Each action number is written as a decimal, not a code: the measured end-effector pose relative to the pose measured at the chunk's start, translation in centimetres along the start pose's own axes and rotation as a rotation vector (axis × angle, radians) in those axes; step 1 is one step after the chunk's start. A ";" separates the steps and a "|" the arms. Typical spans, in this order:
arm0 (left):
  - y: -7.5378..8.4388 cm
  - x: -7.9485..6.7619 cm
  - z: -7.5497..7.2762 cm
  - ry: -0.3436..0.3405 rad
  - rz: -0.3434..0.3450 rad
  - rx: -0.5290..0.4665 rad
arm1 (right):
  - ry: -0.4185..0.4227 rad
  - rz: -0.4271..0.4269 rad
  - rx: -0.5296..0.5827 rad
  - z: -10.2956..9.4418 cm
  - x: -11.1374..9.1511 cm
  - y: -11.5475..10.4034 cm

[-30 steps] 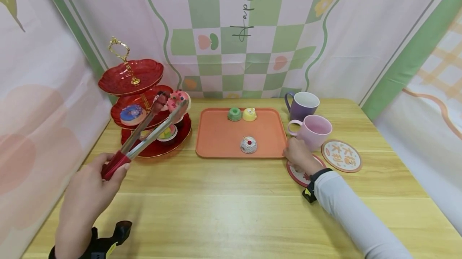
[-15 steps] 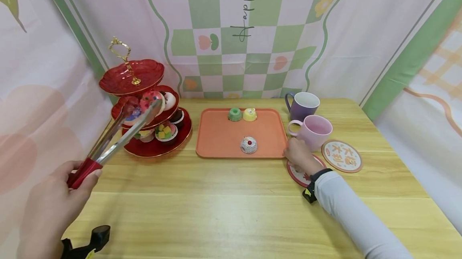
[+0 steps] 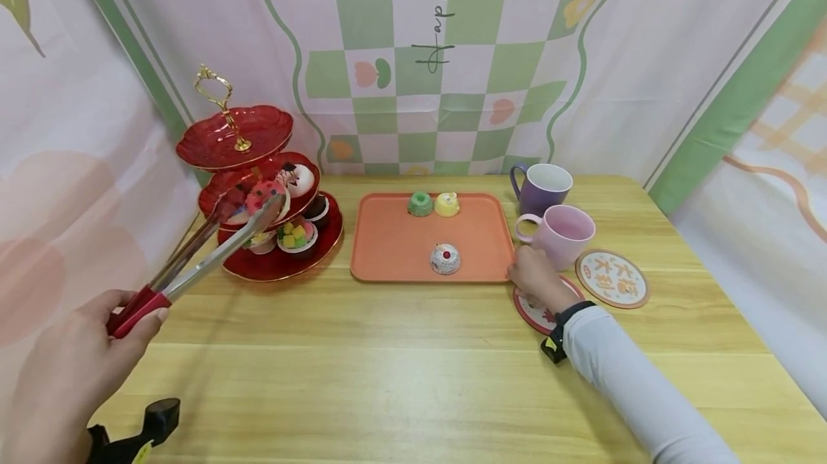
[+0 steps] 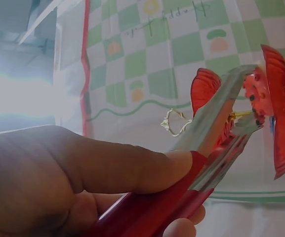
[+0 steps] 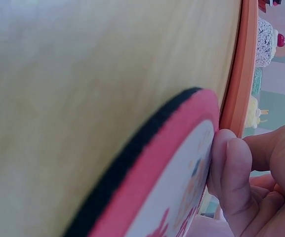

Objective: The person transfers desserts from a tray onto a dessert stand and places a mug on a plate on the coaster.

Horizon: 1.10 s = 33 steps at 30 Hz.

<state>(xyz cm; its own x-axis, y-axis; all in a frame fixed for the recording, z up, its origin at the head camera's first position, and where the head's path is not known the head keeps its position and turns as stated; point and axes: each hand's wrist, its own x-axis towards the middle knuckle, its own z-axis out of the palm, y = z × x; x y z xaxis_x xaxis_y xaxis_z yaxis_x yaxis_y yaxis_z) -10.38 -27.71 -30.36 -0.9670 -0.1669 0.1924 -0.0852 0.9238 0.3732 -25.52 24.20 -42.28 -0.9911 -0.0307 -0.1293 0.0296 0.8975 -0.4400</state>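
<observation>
My left hand (image 3: 77, 363) grips metal tongs (image 3: 200, 256) by their red handles, pinched between thumb and fingers. Between the tong tips is a pink dotted donut (image 3: 263, 195), over the middle plate of a red three-tier stand (image 3: 235, 137); the left wrist view shows the donut (image 4: 257, 91) right at that plate's inner face. A white donut (image 3: 298, 180) sits beside it, and the blue one is mostly hidden. My right hand (image 3: 539, 279) rests at the front right corner of an orange tray (image 3: 388, 274), its loosely curled fingers touching a red-rimmed coaster (image 5: 182, 158).
On the tray stand a green cake (image 3: 420, 204), a yellow cake (image 3: 446, 204) and a white cherry-topped cake (image 3: 445, 259). A pink mug (image 3: 563, 238), a purple mug (image 3: 541, 195) and another coaster (image 3: 612, 279) are at the right. Cupcakes (image 3: 298, 236) fill the stand's bottom plate.
The left hand has drawn the tongs and pink donut leftward, from the middle plate's right edge to over the blue donut, then slightly lower. My right hand has stayed still.
</observation>
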 end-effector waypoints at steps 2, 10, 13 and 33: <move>-0.2 0.2 -0.1 -0.005 0.011 -0.002 | 0.000 0.007 0.006 0.0 0.0 0.0; -0.8 0.9 -0.1 -0.043 0.006 -0.048 | 0.011 -0.019 -0.034 0.0 0.1 -0.1; -0.6 1.1 -0.3 -0.060 -0.009 -0.024 | -0.001 -0.002 -0.021 -0.1 0.1 -0.1; 0.1 0.7 -0.5 -0.084 -0.028 0.036 | 0.039 -0.048 -0.027 0.0 -0.1 0.1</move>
<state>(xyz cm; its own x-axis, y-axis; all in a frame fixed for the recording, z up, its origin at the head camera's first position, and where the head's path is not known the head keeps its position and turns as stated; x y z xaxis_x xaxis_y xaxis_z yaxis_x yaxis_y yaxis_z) -10.96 -27.90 -29.75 -0.9808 -0.1645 0.1050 -0.1192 0.9312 0.3445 -25.45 24.30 -42.34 -0.9956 -0.0575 -0.0735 -0.0213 0.9070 -0.4206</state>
